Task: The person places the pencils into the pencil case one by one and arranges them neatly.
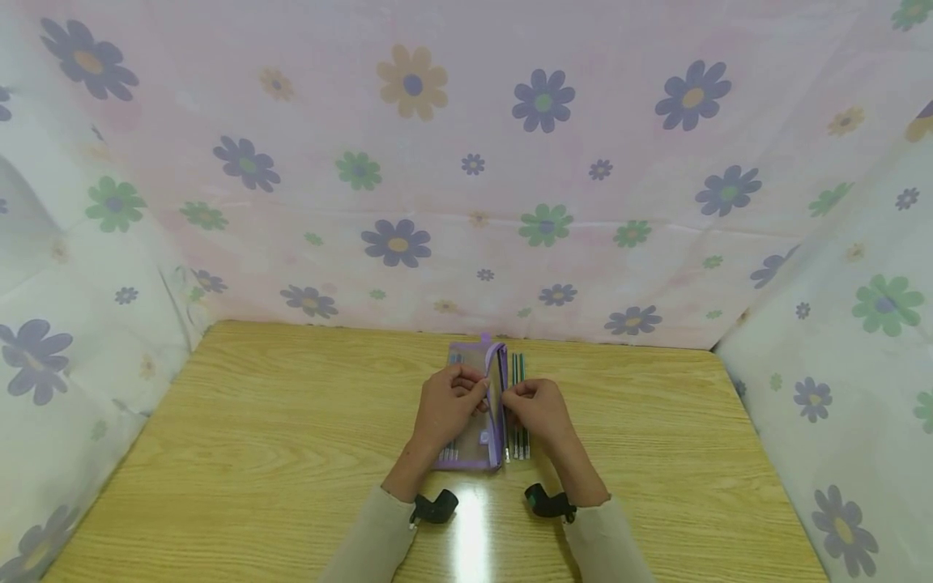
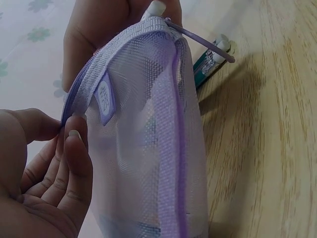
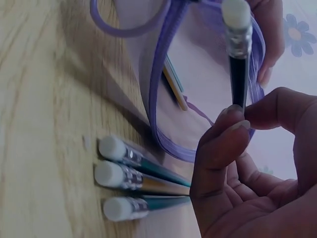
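Observation:
A mesh pencil pouch (image 1: 469,449) with purple trim lies on the table, its zip side raised and gaping. My left hand (image 1: 445,406) pinches the zipped edge between thumb and forefinger, beside a small purple tag (image 2: 105,99). Between thumb and fingers, my right hand (image 1: 541,411) holds a dark pencil (image 3: 238,74) at the pouch's mouth, its white eraser toward me. Through the opening, pencils (image 3: 174,85) show inside the pouch.
Several white-eraser pencils (image 3: 126,176) lie side by side on the wooden table (image 1: 291,421), right of the pouch. A purple strap loop (image 3: 126,32) sticks out from the pouch's near end. Flowered cloth (image 1: 466,178) hangs behind and at both sides.

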### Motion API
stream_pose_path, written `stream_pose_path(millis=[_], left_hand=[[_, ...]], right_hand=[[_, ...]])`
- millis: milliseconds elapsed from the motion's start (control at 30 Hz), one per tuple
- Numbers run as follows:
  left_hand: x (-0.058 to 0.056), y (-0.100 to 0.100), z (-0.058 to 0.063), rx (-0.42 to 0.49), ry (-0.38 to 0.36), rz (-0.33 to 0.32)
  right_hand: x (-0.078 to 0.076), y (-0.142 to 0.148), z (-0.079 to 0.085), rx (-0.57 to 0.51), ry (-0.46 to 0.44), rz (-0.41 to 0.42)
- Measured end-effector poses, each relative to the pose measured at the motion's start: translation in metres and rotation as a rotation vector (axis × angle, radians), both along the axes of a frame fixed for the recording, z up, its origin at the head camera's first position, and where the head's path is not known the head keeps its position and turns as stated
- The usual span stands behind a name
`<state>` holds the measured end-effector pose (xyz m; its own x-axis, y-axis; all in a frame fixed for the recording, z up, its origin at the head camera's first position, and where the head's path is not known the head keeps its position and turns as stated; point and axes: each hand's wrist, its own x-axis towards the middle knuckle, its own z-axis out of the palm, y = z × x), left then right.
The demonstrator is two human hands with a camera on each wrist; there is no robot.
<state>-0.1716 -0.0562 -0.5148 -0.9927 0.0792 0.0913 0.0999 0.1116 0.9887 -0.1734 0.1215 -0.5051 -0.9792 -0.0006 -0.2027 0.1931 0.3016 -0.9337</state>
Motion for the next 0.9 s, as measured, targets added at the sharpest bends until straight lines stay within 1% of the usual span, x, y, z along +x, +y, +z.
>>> stream_pose_path(millis=[133,233,467,733,900], left_hand=[[-0.0003,0.0004,-0.0006,-0.006,0.006,-0.001],[-0.0001,0.0006,-0.0003,-0.006,0.006,-0.002],[0.001,0.0005,0.0011,0.001,-0.004,-0.005],[0.0009,0.0,0.0004,-0.014,0.002,-0.002],[0.0012,-0.0003,0.0006,0.0,0.0,-0.003]], right_hand=[[0.0,-0.0026,-0.0018,-0.072,0.007,-0.027],[0.0006,-0.0048,-0.0028,-0.102,0.016,-0.035],[0.0019,-0.0088,-0.0065,-0.1,0.018,-0.022],[0.0031,-0.0091,-0.007,-0.127,0.028,-0.016],[0.0035,-0.0087,-0.006,-0.139,0.021,-0.012]])
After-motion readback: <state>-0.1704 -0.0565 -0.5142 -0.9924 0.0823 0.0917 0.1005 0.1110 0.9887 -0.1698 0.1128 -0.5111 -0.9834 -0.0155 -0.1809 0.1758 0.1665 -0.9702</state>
